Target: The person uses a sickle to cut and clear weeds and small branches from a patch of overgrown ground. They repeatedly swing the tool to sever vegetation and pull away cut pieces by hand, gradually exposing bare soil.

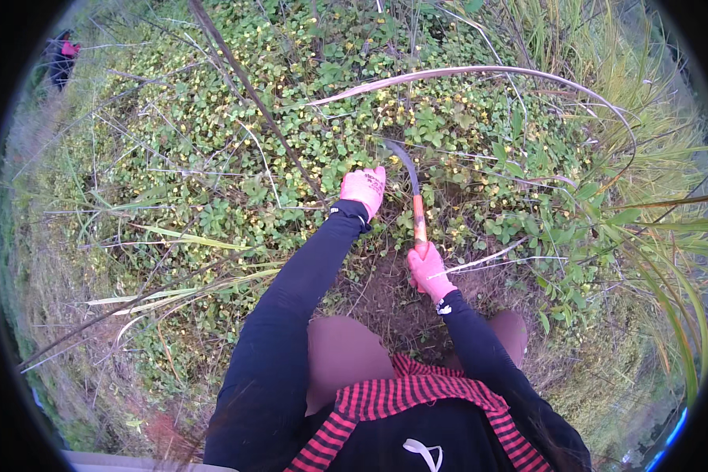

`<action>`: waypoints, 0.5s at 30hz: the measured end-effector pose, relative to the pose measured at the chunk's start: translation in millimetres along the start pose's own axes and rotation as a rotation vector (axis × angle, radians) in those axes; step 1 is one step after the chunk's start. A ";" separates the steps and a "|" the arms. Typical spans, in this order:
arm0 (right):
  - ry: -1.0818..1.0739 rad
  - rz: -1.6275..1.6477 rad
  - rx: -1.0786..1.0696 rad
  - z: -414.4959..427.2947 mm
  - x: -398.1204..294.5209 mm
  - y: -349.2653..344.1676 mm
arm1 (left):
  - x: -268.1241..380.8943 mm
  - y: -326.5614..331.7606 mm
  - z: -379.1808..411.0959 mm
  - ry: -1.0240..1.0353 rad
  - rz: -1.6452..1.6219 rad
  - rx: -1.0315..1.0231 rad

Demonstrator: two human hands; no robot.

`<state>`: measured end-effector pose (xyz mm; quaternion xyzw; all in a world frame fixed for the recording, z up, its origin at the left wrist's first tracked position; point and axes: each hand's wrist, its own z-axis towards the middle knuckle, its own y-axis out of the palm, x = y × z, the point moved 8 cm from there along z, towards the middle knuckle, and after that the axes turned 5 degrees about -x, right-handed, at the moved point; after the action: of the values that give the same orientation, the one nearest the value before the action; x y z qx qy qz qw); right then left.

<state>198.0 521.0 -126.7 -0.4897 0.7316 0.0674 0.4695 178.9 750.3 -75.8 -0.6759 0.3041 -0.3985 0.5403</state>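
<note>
My right hand (428,272), in a pink work glove, grips the orange handle of a sickle (418,213). Its dark curved blade (408,164) points away from me over the leaves, the tip bending left. Left of the blade and apart from it, my left hand (364,187) reaches down into low leafy plants (307,159). That hand wears a matching glove with dark printing on its back. Its fingers curl under, out of sight, so what they hold is hidden. Bare brown soil (398,289) shows between my hands and knees.
A thick dry stalk (253,91) slants down towards my left hand. One long dry blade of grass (484,69) arches over the plants ahead. Tall grass (602,59) grows at the right. Far off at the upper left is another person (61,59) with a pink glove.
</note>
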 end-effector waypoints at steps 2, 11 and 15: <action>-0.033 0.050 0.014 -5.9 -2.9 12.8 | -8.0 -2.3 0.3 -0.004 -0.048 -0.044; 0.188 0.187 -0.098 -112.7 81.6 15.7 | -24.0 7.7 -14.5 0.022 -0.191 -0.143; 0.155 0.086 -0.038 -99.6 71.5 -1.1 | -16.2 0.7 -14.8 0.029 -0.200 -0.118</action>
<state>131.3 418.1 -125.3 -0.4706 0.7846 0.0631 0.3986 158.0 756.5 -78.5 -0.7276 0.2657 -0.4415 0.4529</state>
